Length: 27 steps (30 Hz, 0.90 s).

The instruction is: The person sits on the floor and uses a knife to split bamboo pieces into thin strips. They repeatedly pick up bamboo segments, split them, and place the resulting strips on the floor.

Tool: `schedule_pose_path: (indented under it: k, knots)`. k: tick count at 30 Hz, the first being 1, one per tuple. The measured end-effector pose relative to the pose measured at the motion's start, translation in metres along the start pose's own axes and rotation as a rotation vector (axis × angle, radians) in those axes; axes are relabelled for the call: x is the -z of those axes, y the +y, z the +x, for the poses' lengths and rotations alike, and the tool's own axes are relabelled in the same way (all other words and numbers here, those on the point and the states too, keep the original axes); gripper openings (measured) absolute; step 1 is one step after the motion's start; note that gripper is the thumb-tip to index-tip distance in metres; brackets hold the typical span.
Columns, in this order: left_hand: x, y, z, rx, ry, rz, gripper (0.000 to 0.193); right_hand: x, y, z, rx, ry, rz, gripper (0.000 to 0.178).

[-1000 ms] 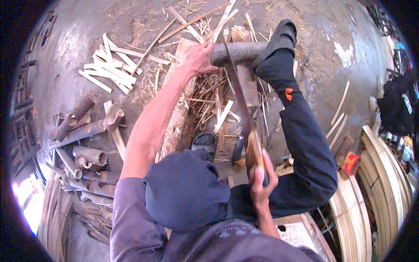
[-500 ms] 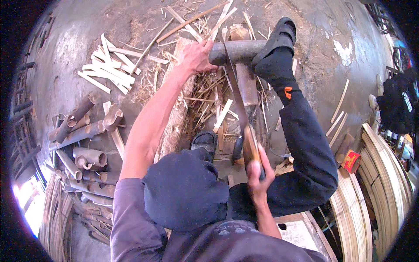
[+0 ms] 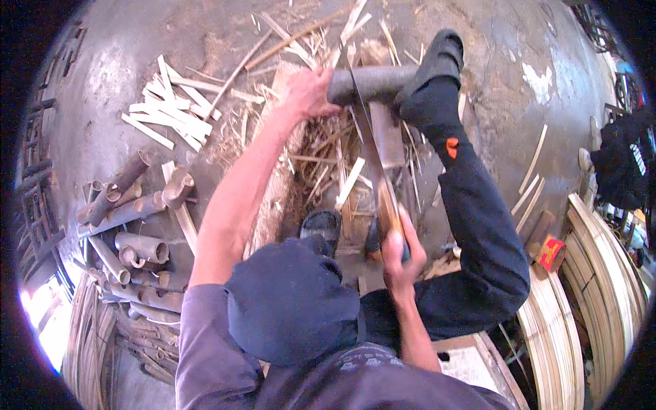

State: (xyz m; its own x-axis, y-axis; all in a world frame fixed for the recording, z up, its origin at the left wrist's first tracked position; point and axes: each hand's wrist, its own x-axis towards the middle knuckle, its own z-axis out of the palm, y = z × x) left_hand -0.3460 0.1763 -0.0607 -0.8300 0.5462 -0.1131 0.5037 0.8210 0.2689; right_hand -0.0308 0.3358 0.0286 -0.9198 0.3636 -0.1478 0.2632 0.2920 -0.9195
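Observation:
A grey-brown bamboo tube [image 3: 384, 82] lies crosswise over a short round log [image 3: 387, 140] on the floor. My left hand [image 3: 311, 94] is closed around the tube's left end. My right foot, in a dark sandal [image 3: 437, 67], presses on its right end. With my right hand [image 3: 401, 254] I grip the wooden handle of a handsaw [image 3: 370, 145]. The saw's long blade runs away from me and crosses the tube just right of my left hand. How deep the blade sits in the tube I cannot tell.
A rough wooden beam [image 3: 268, 212] lies under my left forearm, with shavings beside it. Pale split strips [image 3: 167, 109] are heaped at the far left. Cut bamboo tubes [image 3: 140, 246] are stacked at the left. Bundled long strips [image 3: 553, 335] and a small red box [image 3: 551, 253] are at the right.
My right hand and the saw have moved a little forward, away from me. My left hand, the foot and the bamboo tube stay nearly in place.

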Motion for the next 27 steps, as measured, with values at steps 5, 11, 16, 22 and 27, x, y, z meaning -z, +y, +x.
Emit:
schedule_pose_path:
  k: [5,11,16,22,27]
  knots:
    - [-0.016,0.006,0.015,-0.107,0.063,-0.098,0.079,-0.077,-0.032,0.171,0.135,0.232,-0.030,0.032]
    - [-0.012,0.002,0.003,-0.117,0.083,-0.010,0.077,0.015,-0.003,-0.030,-0.024,-0.009,0.022,0.043]
    - [-0.016,-0.002,0.011,-0.093,0.106,-0.017,0.076,-0.043,0.004,0.076,0.139,0.093,-0.003,0.041]
    - [-0.012,0.003,0.011,-0.077,0.045,-0.036,0.075,-0.057,0.006,0.105,0.155,0.140,0.014,0.041]
    - [-0.018,-0.001,0.007,-0.080,0.084,-0.074,0.084,0.013,0.007,-0.034,0.013,0.021,-0.036,0.043]
